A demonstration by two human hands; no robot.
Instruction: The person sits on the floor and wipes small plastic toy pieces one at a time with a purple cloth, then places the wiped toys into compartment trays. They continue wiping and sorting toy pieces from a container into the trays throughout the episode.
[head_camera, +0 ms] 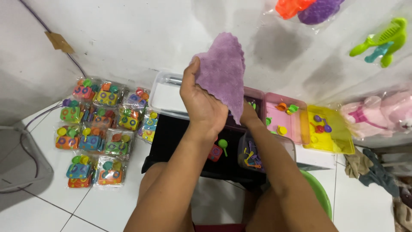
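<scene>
Purple cloth (223, 68) held up in front of the white wall (128, 34), gripped along its lower left edge by the left hand (201, 105), fingers closed around the fabric, cloth rising above and to the right of that hand. Right hand (248, 115) tucked behind the cloth's lower hanging edge, touching it, mostly hidden, grip impossible to tell. Below the hands, a black surface (180, 141) with a clear tray (165, 92), a pink bin (285, 118) and a yellow bin (330, 131) of small toy parts; packaged colourful toy sets (101, 129) on the tiled floor (51, 202) to the left.
</scene>
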